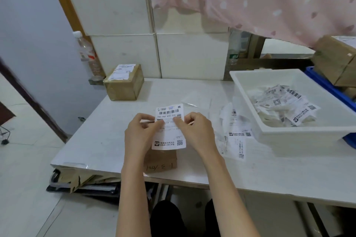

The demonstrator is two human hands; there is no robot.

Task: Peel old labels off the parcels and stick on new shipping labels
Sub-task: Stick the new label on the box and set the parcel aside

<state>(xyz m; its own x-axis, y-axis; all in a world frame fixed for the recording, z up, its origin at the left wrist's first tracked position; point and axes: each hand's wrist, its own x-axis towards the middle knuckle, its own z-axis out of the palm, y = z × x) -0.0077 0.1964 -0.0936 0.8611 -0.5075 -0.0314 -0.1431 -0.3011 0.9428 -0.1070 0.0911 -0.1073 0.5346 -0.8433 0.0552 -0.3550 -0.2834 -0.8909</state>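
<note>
Both hands hold one shipping label [169, 127] up over the white table [107, 136]: the left hand [141, 132] pinches its left edge, the right hand [196, 131] pinches its right edge. A white tub [300, 136] of crumpled old labels [285, 106] sits at the right. A brown parcel [159, 161] lies under the label. Another labelled parcel [124, 82] sits far back. Loose labels [234, 134] lie beside the tub.

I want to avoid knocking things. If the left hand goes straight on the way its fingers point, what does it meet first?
The left hand points up-right, toward the right hand; first it meets the shipping label it already pinches.
</note>
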